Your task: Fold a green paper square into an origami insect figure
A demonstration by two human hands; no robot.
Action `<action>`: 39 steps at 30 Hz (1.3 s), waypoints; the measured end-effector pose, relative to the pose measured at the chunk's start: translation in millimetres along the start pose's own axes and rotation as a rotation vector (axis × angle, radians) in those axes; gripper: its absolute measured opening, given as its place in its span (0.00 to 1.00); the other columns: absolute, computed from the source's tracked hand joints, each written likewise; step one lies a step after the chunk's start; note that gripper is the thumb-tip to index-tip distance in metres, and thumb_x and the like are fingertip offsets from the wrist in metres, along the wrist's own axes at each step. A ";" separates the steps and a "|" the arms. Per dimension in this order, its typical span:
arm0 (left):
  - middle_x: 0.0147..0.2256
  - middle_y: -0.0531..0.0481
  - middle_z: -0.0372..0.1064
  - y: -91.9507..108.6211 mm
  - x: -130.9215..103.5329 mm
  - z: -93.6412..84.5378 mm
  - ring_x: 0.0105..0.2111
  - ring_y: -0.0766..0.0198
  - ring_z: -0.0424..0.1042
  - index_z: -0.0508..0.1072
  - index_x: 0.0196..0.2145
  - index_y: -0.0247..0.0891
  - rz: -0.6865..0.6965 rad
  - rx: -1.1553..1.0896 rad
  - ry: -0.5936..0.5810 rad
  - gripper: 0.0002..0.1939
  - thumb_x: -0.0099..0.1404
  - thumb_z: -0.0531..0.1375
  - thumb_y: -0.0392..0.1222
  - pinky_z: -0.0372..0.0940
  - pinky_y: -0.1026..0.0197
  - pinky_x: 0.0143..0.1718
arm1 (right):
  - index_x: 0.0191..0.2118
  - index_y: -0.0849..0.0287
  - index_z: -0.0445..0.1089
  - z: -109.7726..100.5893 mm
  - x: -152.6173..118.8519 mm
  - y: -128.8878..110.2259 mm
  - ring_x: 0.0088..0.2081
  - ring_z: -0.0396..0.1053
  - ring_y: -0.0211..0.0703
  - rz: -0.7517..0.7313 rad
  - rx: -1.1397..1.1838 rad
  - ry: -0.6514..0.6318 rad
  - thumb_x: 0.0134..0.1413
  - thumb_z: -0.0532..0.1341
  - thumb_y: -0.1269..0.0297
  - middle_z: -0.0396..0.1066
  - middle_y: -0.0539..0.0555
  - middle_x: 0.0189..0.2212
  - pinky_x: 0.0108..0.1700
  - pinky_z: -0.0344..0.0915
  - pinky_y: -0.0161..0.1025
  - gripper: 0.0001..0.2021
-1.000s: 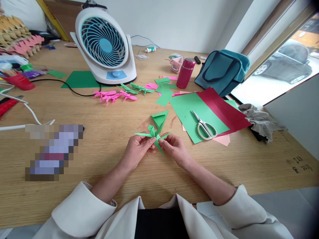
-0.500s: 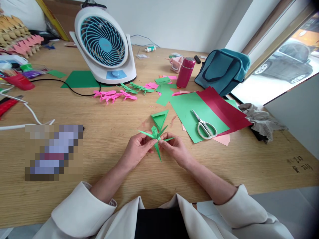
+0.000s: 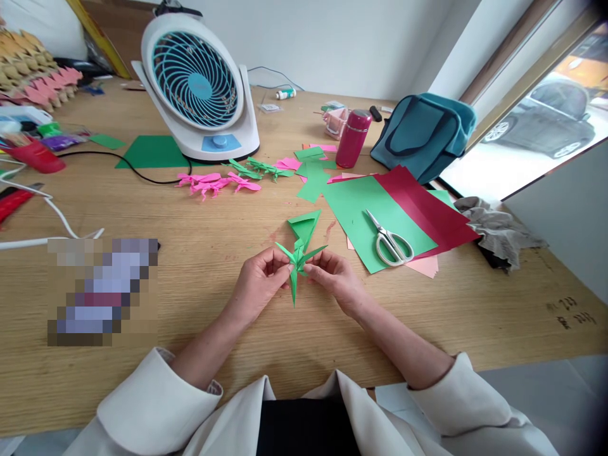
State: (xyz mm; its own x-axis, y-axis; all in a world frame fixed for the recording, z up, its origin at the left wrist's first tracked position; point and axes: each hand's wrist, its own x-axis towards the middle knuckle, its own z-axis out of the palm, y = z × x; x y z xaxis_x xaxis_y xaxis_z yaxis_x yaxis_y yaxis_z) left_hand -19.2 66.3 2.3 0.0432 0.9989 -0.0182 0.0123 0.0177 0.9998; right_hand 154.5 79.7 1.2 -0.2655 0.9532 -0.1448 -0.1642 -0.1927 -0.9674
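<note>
Between my two hands is a green origami figure (image 3: 297,259) with several narrow pointed arms, one of them aimed down toward me. My left hand (image 3: 262,278) pinches its left side between thumb and fingers. From the right, my right hand (image 3: 336,278) grips the other side in the same way, and my fingers hide part of the folds. Just behind the figure lies a folded green paper triangle (image 3: 306,227) on the wooden table (image 3: 199,272).
Scissors (image 3: 390,239) lie on green paper (image 3: 351,209) over red sheets (image 3: 427,215). Pink folded figures (image 3: 213,183) and green ones (image 3: 261,168) sit before a fan (image 3: 199,88). A red flask (image 3: 354,138) stands beside a teal bag (image 3: 422,136). A blurred-out object (image 3: 104,288) is at left.
The green origami figure has turned a little in my fingers; its lower point has swung left and its side arms now angle more upward. Both hands keep their hold.
</note>
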 end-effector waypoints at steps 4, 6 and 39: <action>0.23 0.57 0.65 -3.7 -0.1 -1.5 0.23 0.70 0.64 0.72 0.28 0.38 0.030 0.065 -0.028 0.07 0.57 0.65 0.42 0.65 0.68 0.24 | 0.29 0.57 0.72 -1.5 1.3 -1.2 0.31 0.67 0.38 0.065 -0.011 -0.029 0.37 0.75 0.46 0.74 0.49 0.28 0.35 0.63 0.36 0.22; 0.24 0.56 0.66 -5.3 -0.6 -1.0 0.23 0.69 0.64 0.72 0.28 0.38 0.035 0.081 -0.049 0.07 0.58 0.65 0.42 0.64 0.67 0.24 | 0.30 0.57 0.73 -1.3 1.2 -1.8 0.30 0.67 0.37 0.074 0.011 -0.048 0.37 0.75 0.46 0.73 0.48 0.27 0.35 0.62 0.36 0.22; 0.30 0.55 0.69 2.4 -7.5 0.9 0.29 0.69 0.70 0.68 0.34 0.39 0.287 0.301 -0.104 0.03 0.66 0.60 0.38 0.66 0.68 0.29 | 0.26 0.59 0.74 -11.2 1.5 -7.8 0.26 0.62 0.31 0.204 0.161 -0.067 0.29 0.79 0.60 0.70 0.44 0.22 0.31 0.58 0.31 0.18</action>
State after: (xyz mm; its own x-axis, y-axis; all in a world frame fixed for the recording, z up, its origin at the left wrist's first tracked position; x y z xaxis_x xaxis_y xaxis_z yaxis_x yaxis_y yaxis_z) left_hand -18.5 58.8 4.9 0.1872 0.9517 0.2434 0.2760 -0.2888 0.9168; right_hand 166.0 85.3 6.3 -0.3697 0.8745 -0.3140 -0.2483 -0.4186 -0.8736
